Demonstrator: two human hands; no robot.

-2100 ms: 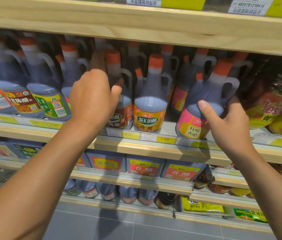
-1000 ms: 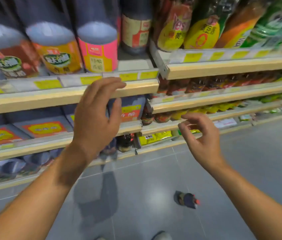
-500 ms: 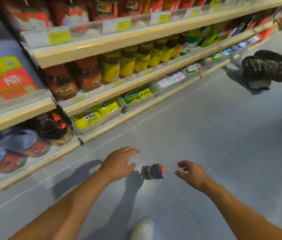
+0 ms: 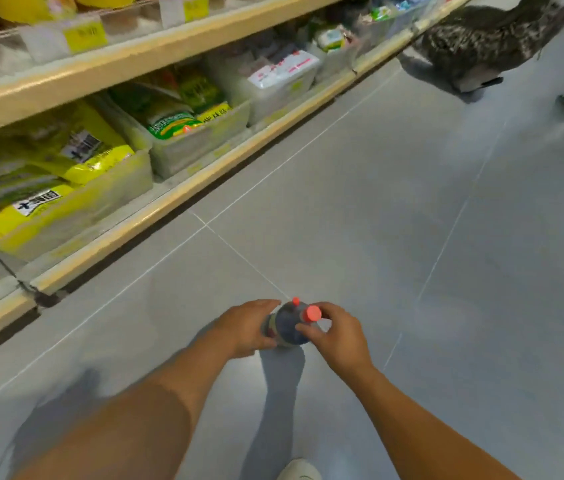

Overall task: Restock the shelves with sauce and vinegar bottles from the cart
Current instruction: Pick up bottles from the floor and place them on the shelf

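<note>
A dark vinegar bottle (image 4: 287, 327) with a red cap stands upright on the grey tiled floor, seen from above. My left hand (image 4: 246, 327) is wrapped around its left side. My right hand (image 4: 339, 336) grips its right side, fingers near the red cap. Both hands touch the bottle. The cart is not in view.
The bottom shelf (image 4: 176, 199) runs diagonally along the left, holding clear bins of yellow packets (image 4: 66, 168) and white packs (image 4: 280, 74). Another person's patterned trouser leg (image 4: 481, 39) and shoes stand at the top right. My white shoe (image 4: 299, 471) shows at the bottom edge.
The view has swung from the vinegar shelf down to the floor. Both hands, open and apart half a second ago, have closed onto the bottle standing there.
</note>
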